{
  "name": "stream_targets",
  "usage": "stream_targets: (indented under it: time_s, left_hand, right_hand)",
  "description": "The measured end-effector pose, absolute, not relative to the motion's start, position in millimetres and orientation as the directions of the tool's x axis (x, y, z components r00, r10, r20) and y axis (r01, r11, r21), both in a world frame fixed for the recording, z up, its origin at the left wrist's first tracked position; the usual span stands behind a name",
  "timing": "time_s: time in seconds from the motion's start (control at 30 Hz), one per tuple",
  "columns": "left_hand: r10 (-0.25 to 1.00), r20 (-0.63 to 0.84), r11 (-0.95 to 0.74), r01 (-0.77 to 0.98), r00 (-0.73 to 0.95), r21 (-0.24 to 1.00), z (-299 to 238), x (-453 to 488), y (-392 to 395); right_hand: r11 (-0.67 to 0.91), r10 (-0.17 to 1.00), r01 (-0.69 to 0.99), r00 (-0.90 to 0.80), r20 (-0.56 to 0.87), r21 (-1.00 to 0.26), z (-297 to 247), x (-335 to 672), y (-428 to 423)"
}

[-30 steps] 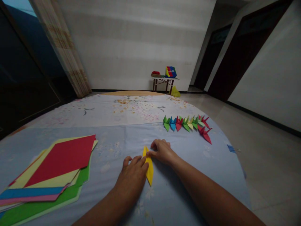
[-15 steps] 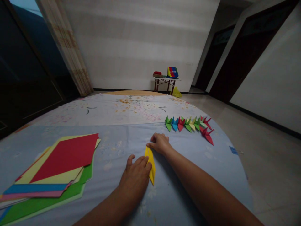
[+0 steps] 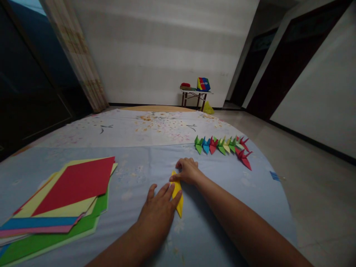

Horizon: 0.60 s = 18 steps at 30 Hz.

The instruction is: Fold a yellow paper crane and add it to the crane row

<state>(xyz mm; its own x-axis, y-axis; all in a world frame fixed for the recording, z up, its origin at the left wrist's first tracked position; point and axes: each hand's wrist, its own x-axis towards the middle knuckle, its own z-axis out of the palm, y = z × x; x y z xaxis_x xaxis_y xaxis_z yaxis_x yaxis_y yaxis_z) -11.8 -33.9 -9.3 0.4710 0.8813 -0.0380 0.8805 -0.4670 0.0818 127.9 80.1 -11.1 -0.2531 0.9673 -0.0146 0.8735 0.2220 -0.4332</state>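
Note:
A narrow, pointed piece of folded yellow paper [image 3: 178, 202] lies on the tablecloth in front of me, its long axis pointing away. My left hand [image 3: 160, 207] holds it from the left, thumb across its right edge and fingertips at its left edge. My right hand [image 3: 188, 171] is at the far end, with its thumb pressed on the paper near the tip and the other fingers curled. Part of the far half is hidden under my fingers.
On the left lies a stack of coloured paper sheets [image 3: 80, 181], red on top. Several folded paper cranes [image 3: 222, 145] stand in a row at the right, near the edge of the round table. Beyond it, a small side table [image 3: 196, 91] holds a colourful box [image 3: 203, 84].
My right thumb has slid from the far tip down onto the yellow paper, nearer my left hand. My left thumb has shifted further over the paper's right edge.

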Motion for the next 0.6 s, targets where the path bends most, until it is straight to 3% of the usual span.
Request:
stream_targets:
  time_s: [0.2, 0.33, 0.47, 0.6]
  left_hand:
    - [0.864, -0.066, -0.494, 0.866, 0.499, 0.08, -3, -15, -33]
    - [0.844, -0.102, -0.519, 0.849, 0.527, 0.097, 9, -16, -33]
    - [0.833, -0.148, -0.518, 0.846, 0.533, 0.128, 17, -16, -33]
    - [0.827, -0.158, -0.523, 0.842, 0.539, 0.134, 20, -17, -32]
  right_hand:
    - [0.158, 0.981, 0.883, -0.189, -0.029, -0.442, -12, 126, 87]
    - [0.141, 0.99, 0.871, -0.135, 0.047, -0.471, -15, 128, 84]
    - [0.227, 0.974, 0.828, -0.2, 0.107, -0.513, -14, 138, 70]
    - [0.281, 0.954, 0.812, -0.294, 0.057, -0.512, -12, 149, 52]
